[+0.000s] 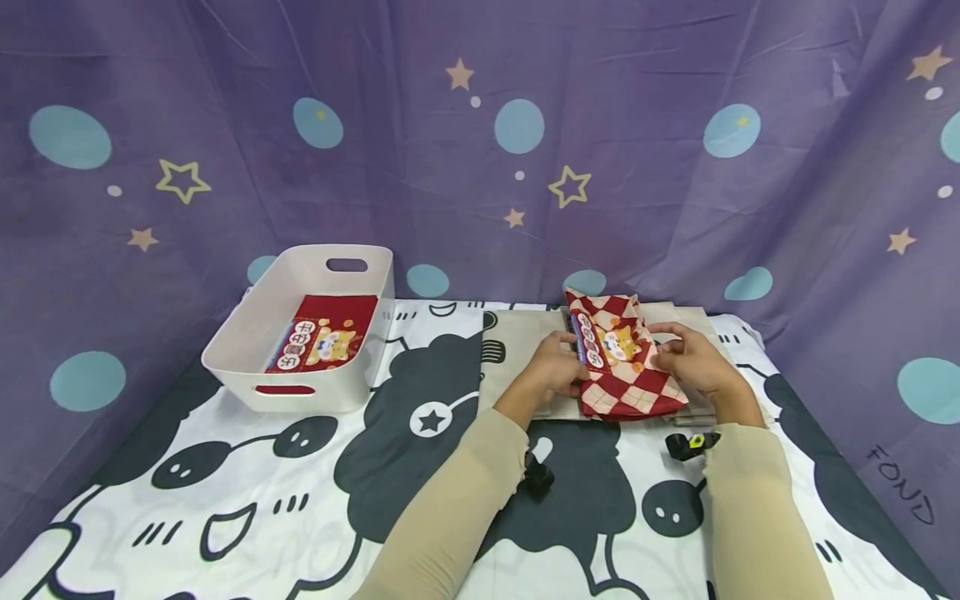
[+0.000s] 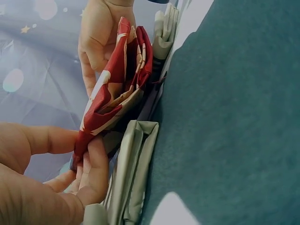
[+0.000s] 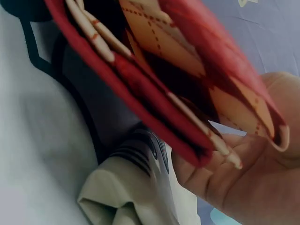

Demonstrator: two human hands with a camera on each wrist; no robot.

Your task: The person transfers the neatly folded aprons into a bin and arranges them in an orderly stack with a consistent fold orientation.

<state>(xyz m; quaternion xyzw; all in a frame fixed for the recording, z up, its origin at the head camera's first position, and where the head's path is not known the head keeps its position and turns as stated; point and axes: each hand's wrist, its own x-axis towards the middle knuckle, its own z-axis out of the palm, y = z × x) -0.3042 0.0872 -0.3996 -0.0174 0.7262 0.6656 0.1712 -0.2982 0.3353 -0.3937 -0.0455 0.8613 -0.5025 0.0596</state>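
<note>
A folded red-and-cream checkered cloth (image 1: 628,375) with a cartoon-cat label (image 1: 609,343) is held between both hands, just above a stack of folded beige cloths (image 1: 517,350). My left hand (image 1: 553,367) pinches the cloth's left edge, and its fingers (image 2: 91,171) show in the left wrist view gripping the checkered cloth (image 2: 117,89). My right hand (image 1: 693,358) grips the right edge. The right wrist view shows the cloth's layered folds (image 3: 164,79) up close, with the right hand (image 3: 243,187) behind them and a beige cloth (image 3: 126,197) below.
A white basket (image 1: 247,333) stands at the left and holds a red packet (image 1: 326,333) with the same cat label. The table has a black-and-white cartoon cover (image 1: 225,492). A purple starred curtain (image 1: 480,125) closes off the back and sides.
</note>
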